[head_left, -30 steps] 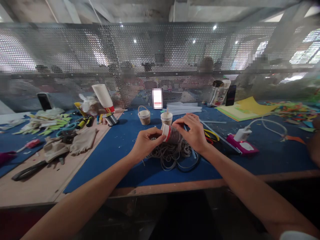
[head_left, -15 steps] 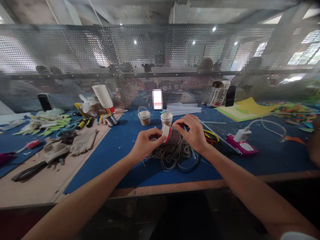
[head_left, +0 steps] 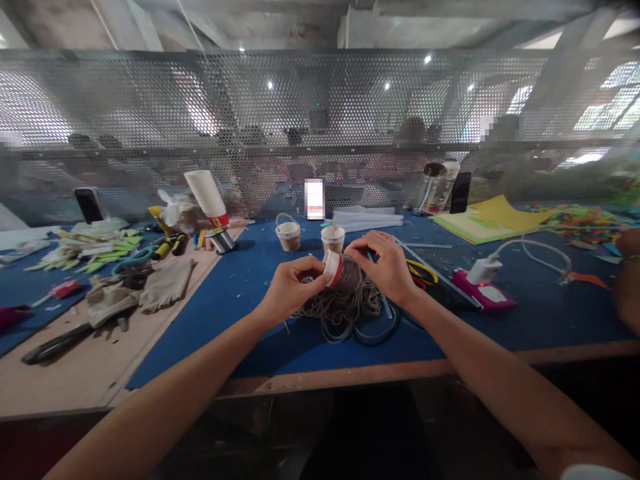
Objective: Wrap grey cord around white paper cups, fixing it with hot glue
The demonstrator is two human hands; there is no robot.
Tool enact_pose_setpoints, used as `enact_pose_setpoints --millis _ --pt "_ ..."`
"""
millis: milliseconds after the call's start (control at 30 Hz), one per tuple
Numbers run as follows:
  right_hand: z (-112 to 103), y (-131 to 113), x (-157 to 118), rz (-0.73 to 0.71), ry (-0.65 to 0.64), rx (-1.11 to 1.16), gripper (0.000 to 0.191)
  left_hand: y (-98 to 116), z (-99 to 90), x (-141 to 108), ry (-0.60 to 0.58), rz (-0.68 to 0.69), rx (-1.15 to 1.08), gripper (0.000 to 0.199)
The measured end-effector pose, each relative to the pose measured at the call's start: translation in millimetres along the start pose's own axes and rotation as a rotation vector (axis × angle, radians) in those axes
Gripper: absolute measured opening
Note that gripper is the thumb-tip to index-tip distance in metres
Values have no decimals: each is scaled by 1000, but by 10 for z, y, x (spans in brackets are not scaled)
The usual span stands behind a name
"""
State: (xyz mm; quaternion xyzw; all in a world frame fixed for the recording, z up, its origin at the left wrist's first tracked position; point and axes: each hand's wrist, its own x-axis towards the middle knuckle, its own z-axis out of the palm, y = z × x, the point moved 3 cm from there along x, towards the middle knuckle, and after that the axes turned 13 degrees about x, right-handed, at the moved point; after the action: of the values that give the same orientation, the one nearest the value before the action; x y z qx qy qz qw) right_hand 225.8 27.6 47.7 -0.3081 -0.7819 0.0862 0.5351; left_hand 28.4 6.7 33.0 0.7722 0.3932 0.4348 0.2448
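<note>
Across the blue-topped counter with a wooden edge (head_left: 310,355), your forearms come in from both sides. On it, under your hands, lies the loose, tangled heap of grey-brown cord (head_left: 333,313); lift your work enough that those loops don't snag. Your left hand (head_left: 293,287) is clamped on the rim of the white paper cup with a red band (head_left: 332,267), tilted on its side just above the heap. Grip that rim firmly but lightly, since paper would likely crush. Your right hand (head_left: 387,267) has its fingertips bunched at the cord-wrapped end; whether they pinch a strand, you can't tell from here. Use even tension there, and lay each turn snug against its neighbour, without overlaps. Smallest of all, the wraps by the red band want a square, straight edge.
</note>
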Motion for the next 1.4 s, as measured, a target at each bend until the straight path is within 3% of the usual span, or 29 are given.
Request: enact_pose_setpoints --millis 833,1400 --pt "-27 36 42 38 -63 31 5 21 -10 -6 -50 7 17 13" --pt "-24 87 48 52 -59 41 9 16 -4 0 -99 -18 -93 16"
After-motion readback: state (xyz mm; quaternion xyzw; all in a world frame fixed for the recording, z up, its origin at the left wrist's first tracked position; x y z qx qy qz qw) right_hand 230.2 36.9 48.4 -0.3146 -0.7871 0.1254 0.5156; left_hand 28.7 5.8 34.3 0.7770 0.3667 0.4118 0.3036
